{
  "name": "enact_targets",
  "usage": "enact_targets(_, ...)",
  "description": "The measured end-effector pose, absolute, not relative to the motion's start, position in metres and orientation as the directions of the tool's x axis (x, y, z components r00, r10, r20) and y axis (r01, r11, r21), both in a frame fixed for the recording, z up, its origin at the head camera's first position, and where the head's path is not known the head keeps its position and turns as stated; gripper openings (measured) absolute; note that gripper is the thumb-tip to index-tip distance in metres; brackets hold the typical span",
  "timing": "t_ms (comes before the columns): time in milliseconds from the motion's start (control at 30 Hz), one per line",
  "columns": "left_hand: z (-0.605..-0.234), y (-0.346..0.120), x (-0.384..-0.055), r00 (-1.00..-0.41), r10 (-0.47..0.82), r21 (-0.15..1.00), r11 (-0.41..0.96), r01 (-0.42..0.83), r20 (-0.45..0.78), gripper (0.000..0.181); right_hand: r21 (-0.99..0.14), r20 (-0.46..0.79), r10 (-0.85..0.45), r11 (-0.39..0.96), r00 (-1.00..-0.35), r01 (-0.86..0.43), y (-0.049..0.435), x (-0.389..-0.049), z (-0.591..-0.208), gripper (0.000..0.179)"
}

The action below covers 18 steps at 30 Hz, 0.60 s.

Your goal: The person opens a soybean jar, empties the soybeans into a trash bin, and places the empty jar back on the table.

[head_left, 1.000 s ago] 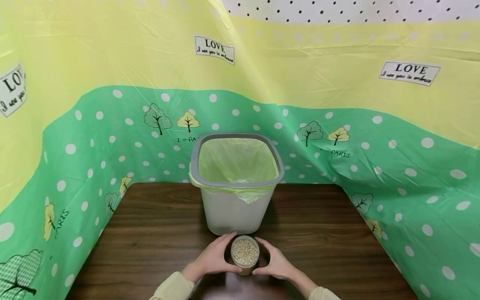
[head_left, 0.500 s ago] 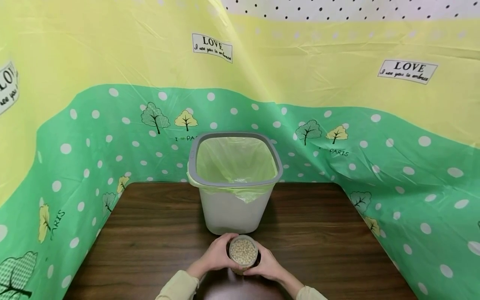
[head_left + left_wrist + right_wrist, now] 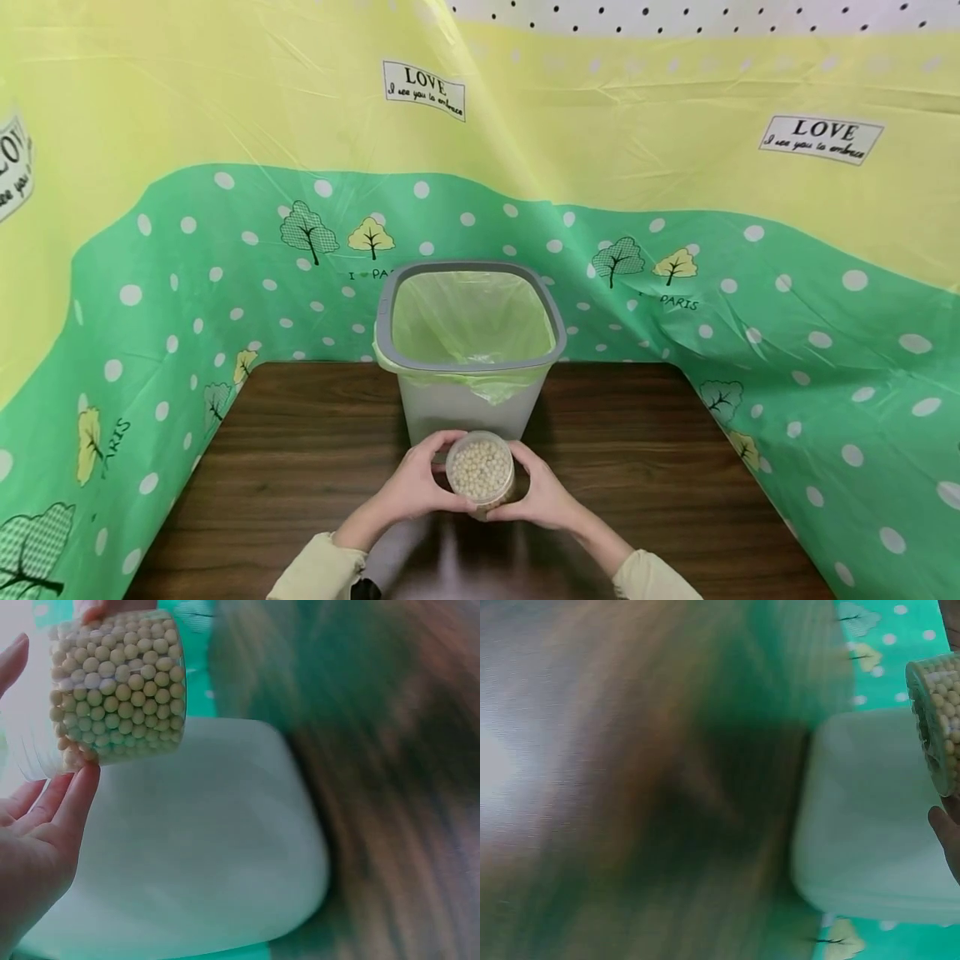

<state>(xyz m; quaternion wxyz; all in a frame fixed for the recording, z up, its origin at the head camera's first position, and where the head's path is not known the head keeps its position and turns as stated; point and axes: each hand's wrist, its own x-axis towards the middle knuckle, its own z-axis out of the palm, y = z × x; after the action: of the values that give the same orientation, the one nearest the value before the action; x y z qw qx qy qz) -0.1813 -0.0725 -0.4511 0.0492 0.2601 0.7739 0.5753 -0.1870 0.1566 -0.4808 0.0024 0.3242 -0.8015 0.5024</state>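
Observation:
A clear round jar [image 3: 480, 468] filled with small pale beige balls is held between both hands in front of the bin. My left hand [image 3: 422, 482] grips its left side, thumb near and fingers on the far side. From the right, my right hand [image 3: 545, 493] grips the same jar. The left wrist view shows the jar [image 3: 120, 690] raised off the table, with fingertips [image 3: 82, 787] against its wall. At the right edge of the right wrist view, only part of the jar [image 3: 941, 720] and one fingertip of the right hand [image 3: 946, 832] appear.
Behind the jar stands a pale bin [image 3: 465, 404] with a grey rim and a light green bag lining it. It rests on a dark wooden table [image 3: 622, 433]. A green and yellow patterned sheet [image 3: 315, 250] hangs around the back and sides.
The hands have closed around the jar and lifted it off the table. It is now higher, nearer the bin and overlapping the bin's lower front in the head view.

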Motion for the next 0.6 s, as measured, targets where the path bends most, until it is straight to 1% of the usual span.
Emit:
enact_targets(167, -0.427, -0.079, -0.176, -0.857, 0.445, 0.93, 0.125, 0.345, 0.258, 0.079, -0.793, 0.396, -0.532, 0.214, -0.749, -0.571, 0.152, -0.189, -0.456, 0.078)
enact_targets(333, -0.417, -0.082, -0.172, -0.854, 0.428, 0.932, 0.064, 0.357, 0.298, 0.079, -0.776, 0.45, -0.54, 0.158, -0.711, -0.611, 0.148, -0.189, -0.441, 0.079)
enact_targets(600, -0.415, -0.084, -0.168, -0.86, 0.424, 0.944, 0.032, 0.328, 0.284, 0.079, -0.796, 0.445, -0.518, 0.144, -0.73, -0.587, 0.143, -0.182, -0.437, 0.077)
